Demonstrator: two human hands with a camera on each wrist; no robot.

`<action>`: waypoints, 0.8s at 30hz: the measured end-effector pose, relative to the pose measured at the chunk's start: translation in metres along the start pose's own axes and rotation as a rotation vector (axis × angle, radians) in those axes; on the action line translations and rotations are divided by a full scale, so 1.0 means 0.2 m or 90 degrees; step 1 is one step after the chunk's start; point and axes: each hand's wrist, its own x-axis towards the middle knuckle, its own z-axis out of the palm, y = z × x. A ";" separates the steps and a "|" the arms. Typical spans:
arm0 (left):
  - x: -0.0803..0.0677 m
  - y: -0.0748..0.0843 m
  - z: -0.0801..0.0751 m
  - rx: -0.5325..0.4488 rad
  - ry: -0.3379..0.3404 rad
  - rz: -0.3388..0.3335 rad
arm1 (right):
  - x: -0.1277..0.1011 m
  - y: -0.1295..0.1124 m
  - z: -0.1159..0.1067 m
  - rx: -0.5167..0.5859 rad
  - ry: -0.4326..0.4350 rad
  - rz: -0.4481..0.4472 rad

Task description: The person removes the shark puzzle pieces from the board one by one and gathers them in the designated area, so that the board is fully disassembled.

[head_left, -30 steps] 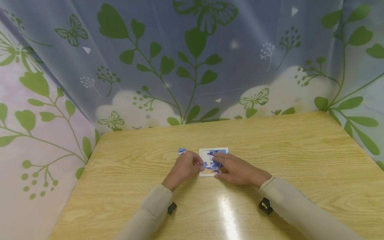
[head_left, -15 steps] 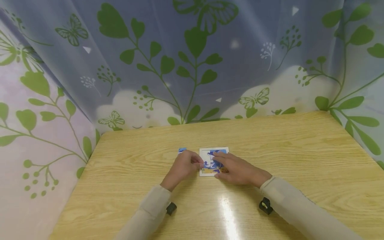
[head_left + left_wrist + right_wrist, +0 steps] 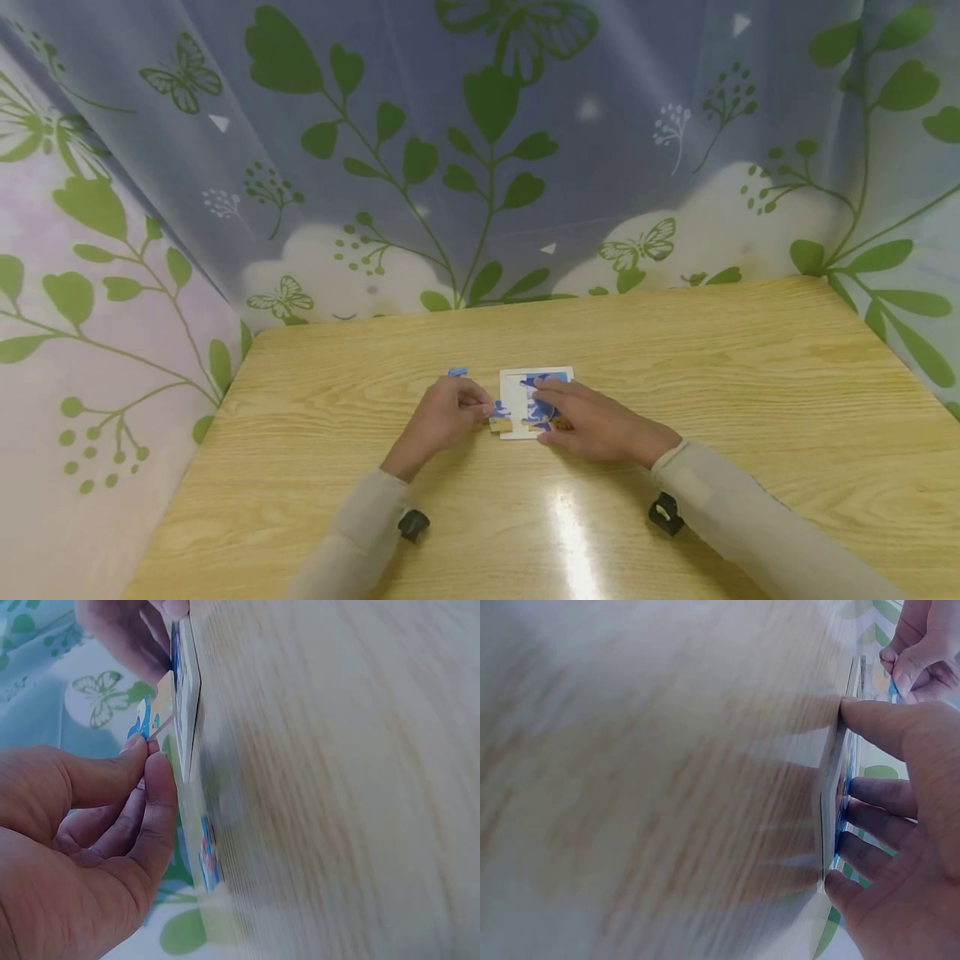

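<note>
A small picture puzzle in a white square tray [image 3: 536, 370] lies on the table; its left part shows bare white. My left hand [image 3: 442, 417] pinches a blue and yellow puzzle piece [image 3: 501, 415] between thumb and index finger, over the tray's left edge. In the left wrist view this piece [image 3: 156, 712] stands tilted above the tray. My right hand [image 3: 603, 423] rests on the puzzle's right side, hiding part of the picture. In the right wrist view, its thumb touches the tray's near edge, and its spread fingers [image 3: 870, 817] lie on the pieces and the side rim.
Another blue puzzle piece [image 3: 457, 372] lies on the table behind my left hand, partly covered by it. The wooden table [image 3: 337, 467] reaches back to a curtain [image 3: 420, 208] with leaves and butterflies. Light glares on the table in front of the tray.
My left hand has moved left, bringing the pinched piece up and out from the tray's lower left part. The right hand has stayed in place on the puzzle.
</note>
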 end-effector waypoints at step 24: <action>-0.13 -0.20 -0.19 -0.001 0.021 -0.040 | 0.00 -0.01 -0.01 0.004 -0.007 -0.004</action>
